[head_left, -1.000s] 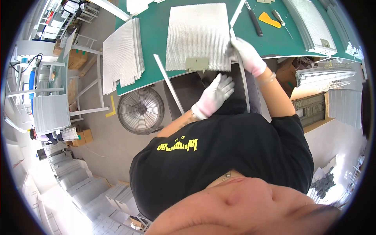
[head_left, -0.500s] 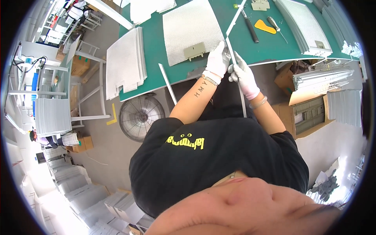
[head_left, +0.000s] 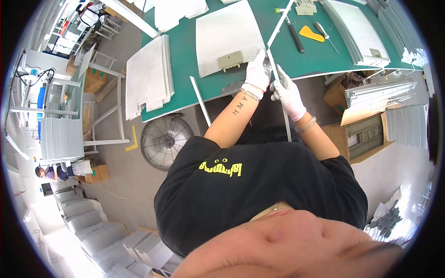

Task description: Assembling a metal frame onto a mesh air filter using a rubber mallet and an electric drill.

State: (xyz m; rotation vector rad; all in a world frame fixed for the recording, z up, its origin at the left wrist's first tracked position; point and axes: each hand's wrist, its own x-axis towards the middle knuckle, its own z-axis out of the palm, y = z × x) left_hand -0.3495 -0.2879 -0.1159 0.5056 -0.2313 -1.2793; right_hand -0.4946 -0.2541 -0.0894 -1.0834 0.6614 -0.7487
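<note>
Gloved left hand (head_left: 257,72) and right hand (head_left: 286,90): fingers gripping thin metal strip (head_left: 278,83), steadying it beside mesh panel (head_left: 228,34) at green bench (head_left: 320,58) near edge.

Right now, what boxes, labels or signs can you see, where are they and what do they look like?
Open cardboard box: floor, right of the person, brown, holds grey metal parts.
Second cardboard box: under the table edge, brown.
Cardboard boxes: left, under a white frame, brown.
Small box: floor, far left, brown.
Yellow floor mark: L-shaped, beside the fan.
No screens visible.
</note>
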